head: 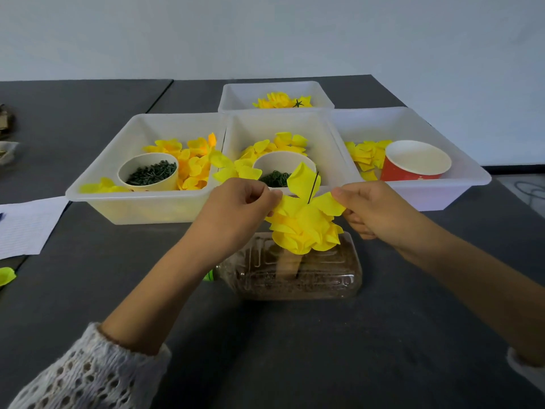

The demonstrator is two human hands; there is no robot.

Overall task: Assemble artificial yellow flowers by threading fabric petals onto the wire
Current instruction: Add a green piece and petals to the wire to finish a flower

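Note:
A thin dark wire (314, 186) stands up from a stack of yellow fabric petals (305, 228), above a clear plastic bottle (295, 273) lying on its side and filled with brown grains. The top petal layer (303, 184) is threaded on the wire. My left hand (239, 206) pinches its left edge. My right hand (371, 209) pinches its right lobe. More loose petals cling near my left hand's knuckles.
White trays hold loose yellow petals: left tray (97, 184) with a cup of green pieces (149, 172), middle tray (336, 149) with another cup (280, 166), right tray (472, 169) with a red cup (413, 165), and a far tray (236, 95) with finished flowers. Paper (23, 225) lies at left.

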